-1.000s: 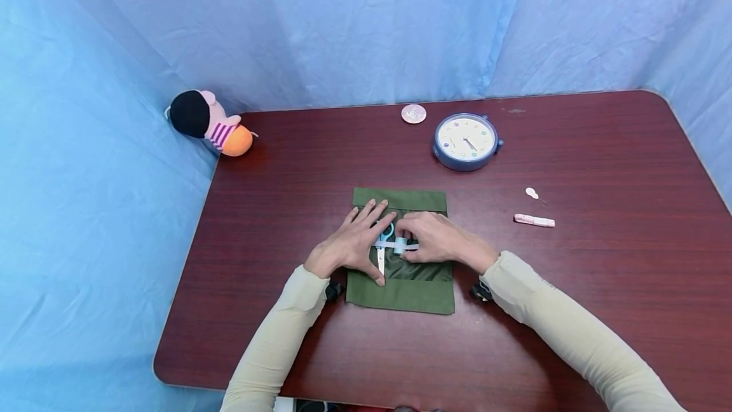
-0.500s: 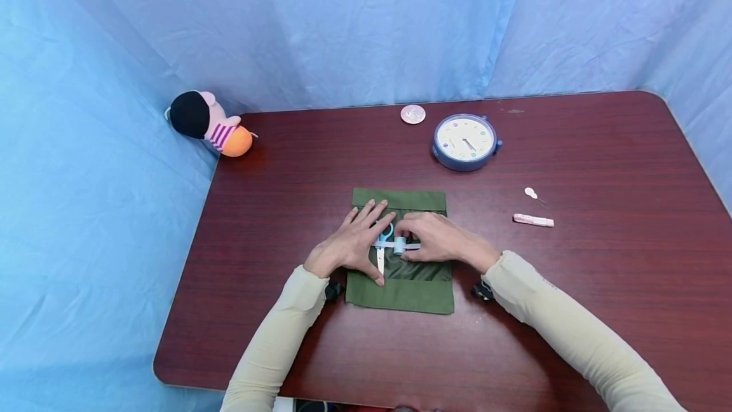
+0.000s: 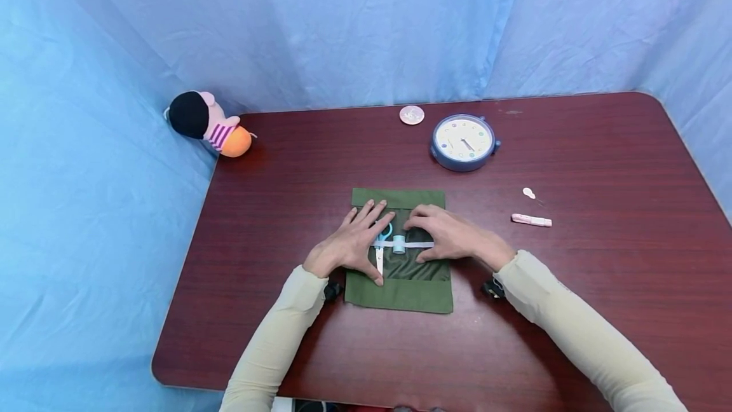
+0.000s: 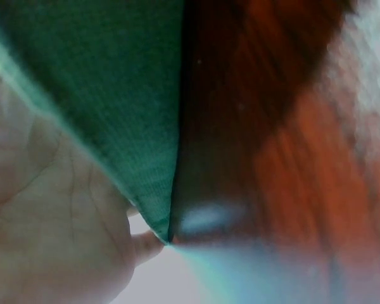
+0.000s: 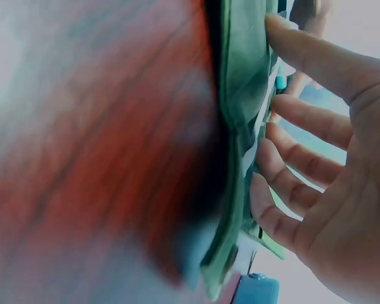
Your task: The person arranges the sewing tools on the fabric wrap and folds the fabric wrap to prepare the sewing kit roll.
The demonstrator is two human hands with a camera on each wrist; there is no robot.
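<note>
A green fabric organizer (image 3: 400, 297) lies spread on the table with a white elastic band (image 3: 420, 245) across its middle. Small scissors (image 3: 380, 259) with light-blue handles sit under the band, blades toward the person. Beside them the band passes over a small pale-blue cylinder (image 3: 398, 245), like a thread spool. My left hand (image 3: 351, 241) rests with spread fingers on the organizer's left side, partly covering the scissors. My right hand (image 3: 448, 234) is just right of the cylinder, fingers relaxed and slightly bent at the cloth. In the right wrist view those fingers (image 5: 304, 120) hold nothing.
Farther back stand a round blue clock (image 3: 463, 143) and a pale disc (image 3: 412, 115). To the right lie a pink-and-white stick (image 3: 532, 220) and a small white piece (image 3: 528, 192). A plush toy (image 3: 211, 123) sits at the back left corner. Blue curtains (image 3: 366, 30) border the table.
My right hand has let go of the pale-blue cylinder and drawn a little to the right, leaving it under the band. My left hand has stayed in place.
</note>
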